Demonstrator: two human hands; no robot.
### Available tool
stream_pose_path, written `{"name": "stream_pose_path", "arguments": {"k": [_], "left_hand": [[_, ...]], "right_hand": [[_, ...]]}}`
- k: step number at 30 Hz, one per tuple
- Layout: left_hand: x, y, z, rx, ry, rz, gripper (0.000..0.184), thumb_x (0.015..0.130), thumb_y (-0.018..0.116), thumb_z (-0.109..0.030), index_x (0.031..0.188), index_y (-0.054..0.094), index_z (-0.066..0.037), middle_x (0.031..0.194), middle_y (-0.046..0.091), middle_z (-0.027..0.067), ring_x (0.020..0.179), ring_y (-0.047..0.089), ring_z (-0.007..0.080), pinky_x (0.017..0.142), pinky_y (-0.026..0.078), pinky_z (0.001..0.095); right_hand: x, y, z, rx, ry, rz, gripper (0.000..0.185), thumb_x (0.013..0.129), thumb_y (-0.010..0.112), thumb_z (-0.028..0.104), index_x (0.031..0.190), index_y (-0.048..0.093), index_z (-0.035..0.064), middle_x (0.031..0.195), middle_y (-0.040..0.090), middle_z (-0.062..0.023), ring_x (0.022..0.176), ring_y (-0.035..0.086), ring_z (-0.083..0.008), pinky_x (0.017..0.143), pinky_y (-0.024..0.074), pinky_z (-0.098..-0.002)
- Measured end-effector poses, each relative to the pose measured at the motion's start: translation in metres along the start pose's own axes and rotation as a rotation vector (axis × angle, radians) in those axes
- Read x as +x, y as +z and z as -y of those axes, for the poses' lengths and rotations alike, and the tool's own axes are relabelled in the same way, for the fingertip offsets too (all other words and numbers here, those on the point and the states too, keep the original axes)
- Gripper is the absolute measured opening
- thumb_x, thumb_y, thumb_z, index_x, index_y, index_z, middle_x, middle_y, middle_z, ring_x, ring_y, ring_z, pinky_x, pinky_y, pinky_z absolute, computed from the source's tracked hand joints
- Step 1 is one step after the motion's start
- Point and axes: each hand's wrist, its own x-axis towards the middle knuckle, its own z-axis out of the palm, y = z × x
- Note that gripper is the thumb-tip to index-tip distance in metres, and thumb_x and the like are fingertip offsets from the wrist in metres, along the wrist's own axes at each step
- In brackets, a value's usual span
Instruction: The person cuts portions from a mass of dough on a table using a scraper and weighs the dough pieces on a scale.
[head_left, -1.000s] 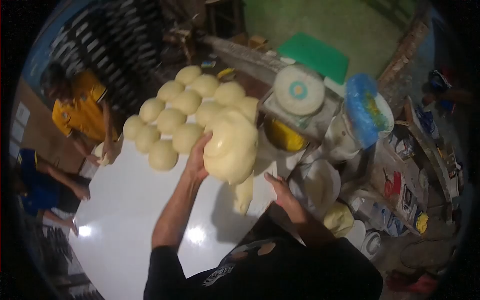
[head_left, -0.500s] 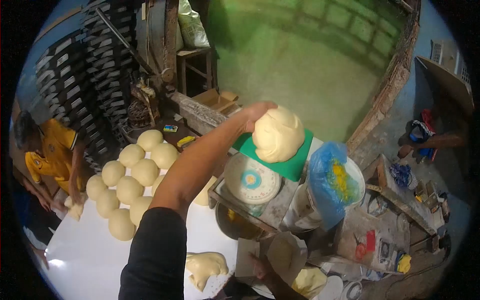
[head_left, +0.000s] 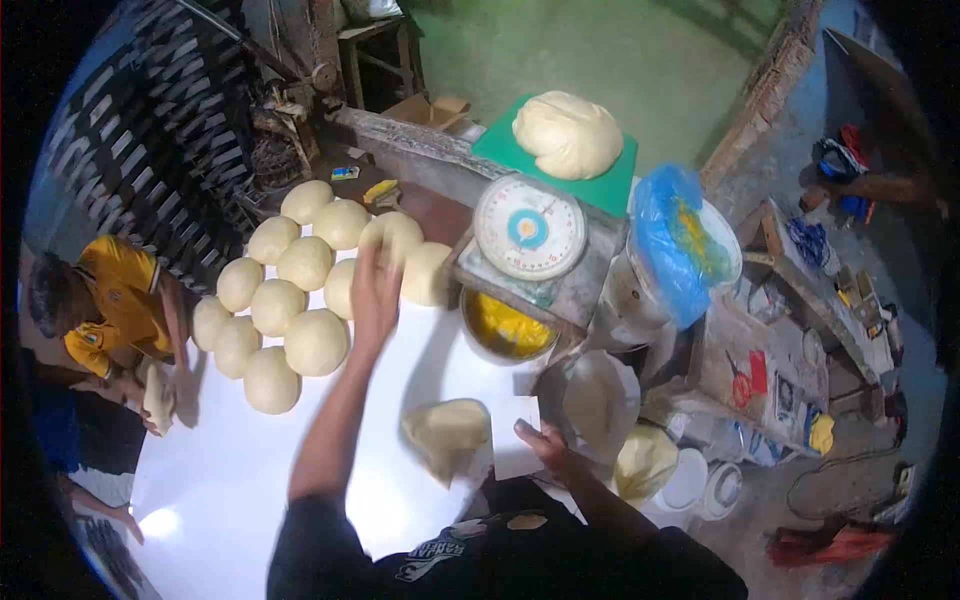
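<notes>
A large dough ball rests on the green tray of a dial scale. Over the white table, my left hand is blurred in front of the rows of round dough balls, its fingers near a ball at the back right. Whether it touches that ball is unclear. My right hand grips a flat white scraper at the table's edge. Beside the scraper lies a loose piece of dough.
A person in a yellow shirt handles dough at the left, with another person's arm below. Right of the table are a bowl with yellow contents, a bucket with a blue bag and a cluttered bench.
The large dough ball went from my left hand onto the scale's green tray. My left hand let go and came back over the dough balls. The scraper in my right hand shows more fully.
</notes>
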Motion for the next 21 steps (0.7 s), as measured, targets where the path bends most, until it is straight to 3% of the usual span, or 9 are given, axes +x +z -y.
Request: {"name": "stream_pose_path", "arguments": {"k": [1,4,6,7,13,15,17,18,21], "left_hand": [[-0.086,-0.020,0.048,0.118,-0.126,0.039,0.058,0.100,0.064,-0.017,0.150,0.044,0.004,0.147,0.053,0.0250,0.136,0.053,0.0367,0.114,0.040,0.0444],[-0.337,-0.096,0.086,0.232,-0.439,0.211,0.059,0.104,0.054,-0.028,0.151,0.042,0.004,0.156,0.042,0.0277,0.145,0.036,0.0472,0.122,0.027,0.0524],[-0.455,-0.133,0.074,0.570,-0.268,0.436,0.065,0.102,0.054,-0.039,0.154,0.042,-0.002,0.161,0.036,0.0249,0.150,0.028,0.0480,0.123,0.018,0.0602],[-0.475,-0.146,0.046,0.680,-0.285,0.584,0.067,0.101,0.055,-0.042,0.154,0.042,-0.004,0.162,0.035,0.0238,0.151,0.027,0.0479,0.123,0.016,0.0627],[-0.489,-0.134,0.042,0.618,-0.328,0.465,0.069,0.097,0.061,-0.046,0.150,0.047,-0.005,0.161,0.037,0.0237,0.150,0.026,0.0476,0.121,0.017,0.0656],[-0.472,-0.117,0.038,0.568,-0.214,0.304,0.058,0.091,0.072,-0.039,0.133,0.059,-0.003,0.137,0.054,0.0273,0.128,0.047,0.0460,0.107,0.035,0.0625],[-0.467,-0.080,0.044,0.484,-0.147,0.277,0.054,0.086,0.077,-0.042,0.115,0.063,0.001,0.111,0.063,0.0224,0.104,0.058,0.0441,0.091,0.044,0.0545],[-0.439,-0.069,0.021,0.436,-0.400,0.538,0.050,0.085,0.078,-0.044,0.104,0.061,-0.001,0.101,0.061,0.0221,0.100,0.057,0.0435,0.087,0.044,0.0533],[-0.429,-0.011,0.026,0.379,-0.254,0.196,0.037,0.084,0.079,-0.031,0.094,0.057,-0.003,0.090,0.059,0.0202,0.091,0.057,0.0434,0.081,0.044,0.0528]], "right_hand": [[0.005,-0.001,-0.049,-0.249,-0.152,-0.008,0.050,0.102,0.062,0.043,0.130,0.063,0.0020,0.105,0.070,-0.0070,0.097,0.064,-0.0190,0.090,0.0485,-0.0362],[-0.055,0.041,0.042,0.105,0.139,0.041,0.038,0.105,0.059,0.029,0.131,0.063,0.0011,0.114,0.069,-0.0080,0.108,0.062,-0.0160,0.097,0.0479,-0.0356],[-0.079,0.062,0.066,-0.233,-0.079,-0.031,0.044,0.102,0.063,0.029,0.134,0.059,-0.0002,0.115,0.069,-0.0116,0.111,0.063,-0.0220,0.100,0.0466,-0.0379],[-0.082,0.070,0.057,-0.240,-0.079,-0.040,0.044,0.102,0.063,0.029,0.134,0.059,-0.0002,0.115,0.069,-0.0116,0.111,0.063,-0.0220,0.100,0.0466,-0.0379],[-0.090,0.089,0.015,-0.287,-0.120,0.035,0.049,0.102,0.062,0.032,0.140,0.056,0.0027,0.130,0.064,-0.0199,0.119,0.061,-0.0291,0.105,0.0443,-0.0405],[-0.079,0.055,-0.059,-1.366,-0.922,-0.031,0.045,0.101,0.064,0.031,0.141,0.062,0.0105,0.136,0.061,-0.0192,0.121,0.061,-0.0294,0.103,0.0470,-0.0425],[-0.075,0.042,-0.066,-0.991,-0.514,-0.002,0.043,0.100,0.065,0.034,0.131,0.064,0.0037,0.115,0.068,-0.0154,0.101,0.065,-0.0268,0.091,0.0512,-0.0423],[-0.081,0.046,-0.039,-0.596,-0.180,-0.040,0.044,0.100,0.066,0.036,0.127,0.066,0.0003,0.104,0.071,-0.0135,0.091,0.067,-0.0255,0.084,0.0534,-0.0421],[-0.075,0.066,0.007,-0.335,0.012,-0.102,0.040,0.098,0.067,0.034,0.115,0.067,-0.0026,0.097,0.073,-0.0139,0.082,0.070,-0.0238,0.078,0.0553,-0.0398]]}}
